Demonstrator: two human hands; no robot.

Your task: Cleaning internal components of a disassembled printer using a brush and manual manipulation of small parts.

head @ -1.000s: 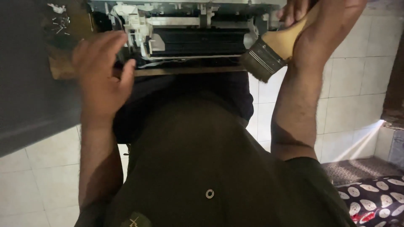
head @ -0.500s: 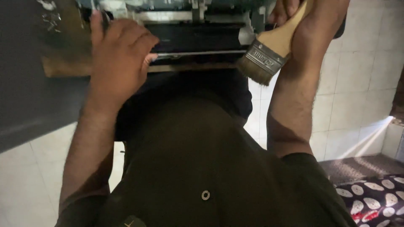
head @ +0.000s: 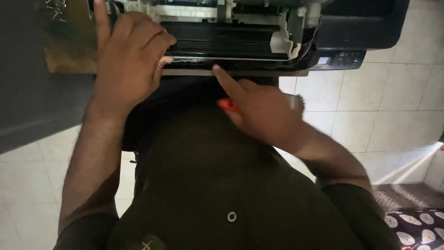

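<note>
Two hands on opened black printer point(head: 259, 37), white innards exposed

Printer point(head: 277, 37) housing is being seen as black plastic, matt on the control panel side, slightly glossy on the dark tray slot. Inner frame parts point(head: 194, 9) are being shown as white and off-white plastic, smooth. A thin bright strip point(head: 231, 59) along the slot is being read as bare metal, shiny. Surface point(head: 69, 55) under the printer is being shown as worn wood, rough and dull. Floor tiles point(head: 370, 120) are being seen as pale ceramic, smooth with a soft sheen. Shirt point(head: 208, 185) is being shown as dark olive cloth, matt, with a small metal snap. A red glossy plastic bit point(head: 226, 104) is being partly covered by the right hand point(head: 263, 113).
</note>
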